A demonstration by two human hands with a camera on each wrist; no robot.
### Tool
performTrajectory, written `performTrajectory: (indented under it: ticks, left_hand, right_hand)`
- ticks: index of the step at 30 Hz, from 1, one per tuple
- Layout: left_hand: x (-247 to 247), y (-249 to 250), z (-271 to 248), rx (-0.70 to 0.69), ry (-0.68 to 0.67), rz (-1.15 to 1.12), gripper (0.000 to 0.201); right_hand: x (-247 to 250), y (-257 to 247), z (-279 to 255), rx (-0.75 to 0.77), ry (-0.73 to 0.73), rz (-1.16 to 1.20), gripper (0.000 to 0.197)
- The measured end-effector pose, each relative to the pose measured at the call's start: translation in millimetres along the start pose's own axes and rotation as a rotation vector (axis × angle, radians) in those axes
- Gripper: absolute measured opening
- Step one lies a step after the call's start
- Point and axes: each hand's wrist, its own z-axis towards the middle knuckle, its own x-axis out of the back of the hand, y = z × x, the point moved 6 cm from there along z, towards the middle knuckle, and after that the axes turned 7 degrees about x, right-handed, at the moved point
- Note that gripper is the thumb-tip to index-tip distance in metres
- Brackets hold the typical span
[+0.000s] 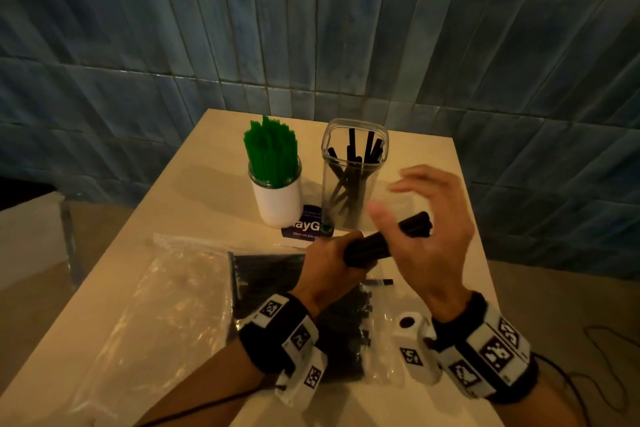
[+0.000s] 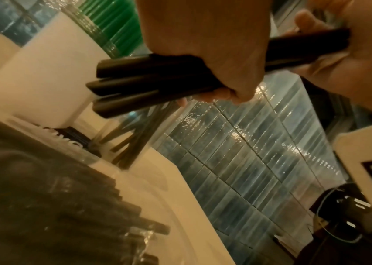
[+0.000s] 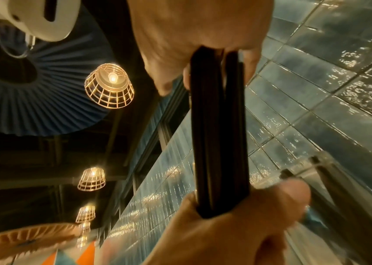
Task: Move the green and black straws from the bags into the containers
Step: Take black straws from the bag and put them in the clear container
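My left hand (image 1: 332,263) grips a bundle of black straws (image 1: 374,246) around its middle, just above the table. My right hand (image 1: 433,229) is held open with fingers spread, its palm against the bundle's far end. In the right wrist view the bundle (image 3: 218,134) runs from my right palm (image 3: 191,35) down into my left fist (image 3: 225,233). Behind them a clear container (image 1: 353,177) holds several black straws. A white jar (image 1: 277,201) to its left is packed with green straws (image 1: 272,149). Under my wrists lies a bag of black straws (image 1: 346,329).
A crumpled clear bag (image 1: 166,288) lies flat on the left of the pale table (image 1: 207,191). A dark printed card (image 1: 308,229) sits in front of the two containers. A blue tiled wall (image 1: 346,28) stands right behind the table.
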Motion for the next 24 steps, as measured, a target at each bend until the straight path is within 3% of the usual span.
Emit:
performTrajectory:
  ticks: [2, 5, 9, 12, 15, 17, 19, 24]
  left_hand:
    - [3, 5, 5, -0.003, 0.030, -0.035, 0.041]
    - [0, 17, 12, -0.038, -0.027, -0.044, 0.055]
    - [2, 37, 27, -0.171, -0.166, 0.020, 0.065]
    - [37, 34, 52, -0.078, -0.023, -0.064, 0.074]
    - [70, 13, 81, 0.112, 0.220, -0.066, 0.060]
    - [70, -2, 97, 0.125, 0.212, 0.022, 0.049]
    - [63, -10, 101, 0.051, 0.198, 0.058, 0.034]
    - [58, -16, 75, 0.033, 0.259, 0.009, 0.018]
  right_hand:
    - [5, 8, 3, -0.136, 0.157, 0.167, 0.023]
    - [-2, 16, 3, -0.361, 0.203, 0.404, 0.036]
    - [9, 27, 26, -0.386, 0.260, 0.461, 0.051]
    - [38, 37, 55, -0.367, 0.444, 0.425, 0.051]
    - [67, 43, 81, -0.331, 0.634, 0.415, 0.049]
    - [78, 42, 96, -0.285, 0.704, 0.418, 0.049]
    - [83, 38, 107, -0.251, 0.747, 0.425, 0.049]
    - [80, 28, 124, -0.191, 0.758, 0.462, 0.050]
